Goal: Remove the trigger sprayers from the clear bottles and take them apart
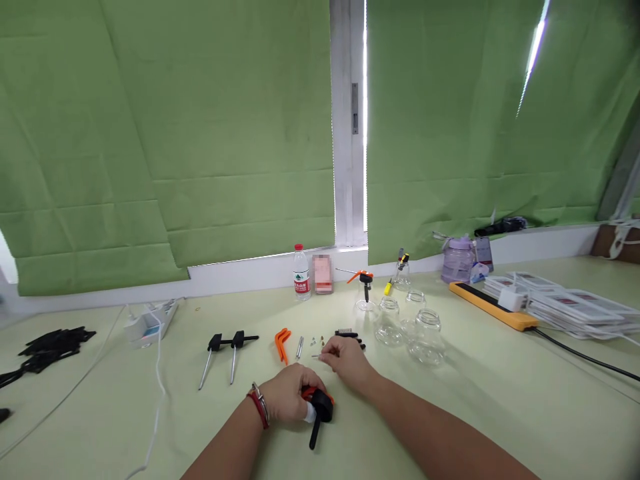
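Observation:
My left hand (291,393), with bracelets at the wrist, grips a black sprayer head (323,405) that has an orange part and a black stem pointing down. To its upper right, my right hand (343,359) pinches a thin metal pin (315,356) just above the table. Small metal pieces (313,341) lie beyond those fingertips. Behind the hands are orange levers (282,343), silver tubes (300,347) and black parts with a spring (346,332). Two black heads with metal tubes (239,340) rest at the left.
Clear glass jars (426,339) stand at the right, near a jar with an orange-and-black sprayer (367,280). A water bottle (301,275) is at the back. An orange power strip (493,307), papers (575,307), a white power strip (153,325) and black strips (55,348) lie farther out.

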The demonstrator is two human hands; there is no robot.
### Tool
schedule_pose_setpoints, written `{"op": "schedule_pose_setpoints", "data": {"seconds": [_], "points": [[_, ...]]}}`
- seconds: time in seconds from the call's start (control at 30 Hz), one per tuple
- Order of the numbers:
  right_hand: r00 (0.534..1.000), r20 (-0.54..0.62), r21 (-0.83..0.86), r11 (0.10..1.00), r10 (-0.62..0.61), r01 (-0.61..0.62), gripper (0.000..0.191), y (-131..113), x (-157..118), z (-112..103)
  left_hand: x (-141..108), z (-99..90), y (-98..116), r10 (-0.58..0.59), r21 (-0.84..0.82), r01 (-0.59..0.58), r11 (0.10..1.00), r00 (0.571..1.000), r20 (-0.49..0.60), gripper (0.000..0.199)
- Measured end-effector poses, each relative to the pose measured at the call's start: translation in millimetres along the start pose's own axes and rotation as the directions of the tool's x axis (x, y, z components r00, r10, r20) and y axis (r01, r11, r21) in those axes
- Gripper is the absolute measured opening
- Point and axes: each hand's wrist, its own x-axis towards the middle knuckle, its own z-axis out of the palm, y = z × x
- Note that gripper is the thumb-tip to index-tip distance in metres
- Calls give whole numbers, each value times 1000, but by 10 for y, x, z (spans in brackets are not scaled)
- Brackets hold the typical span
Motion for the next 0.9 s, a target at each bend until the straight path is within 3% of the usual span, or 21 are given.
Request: {"op": "schedule_pose_setpoints", "data": {"seconds": [0.1, 0.2, 0.33, 0.43, 0.53, 0.63, 0.7, 0.8, 0.87, 0.9], "points": [[990, 37, -175, 975, -133, 137, 6, 13, 1, 152, 6, -18, -43, -22, 18, 22, 1000, 1000, 11, 36], [983, 66, -268, 945, -174, 185, 9, 15, 34, 234, 11, -55, -51, -29, 14, 29, 999, 999, 13, 35], [981, 87, -192, 963, -174, 188, 5, 0, 40, 237, 14, -132, -63, -58, -39, 58, 998, 998, -10, 33], [986, 117, -29, 992, -122, 126, 21, -36, -17, 204, 12, -183, -75, -68, -113, 56, 992, 992, -106, 29], [967, 255, 138, 990, 0, -36, 39, -79, -85, 173, 12, -200, -48, -53, -143, 22, 990, 976, -212, 28], [945, 320, 255, 954, 69, -156, 38, -99, -116, 156, 8, -204, 8, -1, -173, -32, 984, 982, -187, 29], [959, 267, 317, 931, 93, -179, 37, -97, -107, 146, -5, -233, 15, 10, -181, -46, 982, 981, -193, 30], [981, 142, 366, 914, 131, -175, 35, -91, -63, 109, -37, -338, -80, -66, -184, 12, 983, 955, -288, 32], [983, 48, 352, 918, 178, -183, 31, -100, -32, 61, -54, -435, -210, -137, -177, 72, 981, 914, -383, 31], [979, 3, 343, 919, 205, -193, 29, -109, -20, 32, -57, -484, -284, -174, -163, 111, 980, 873, -456, 30]]}}
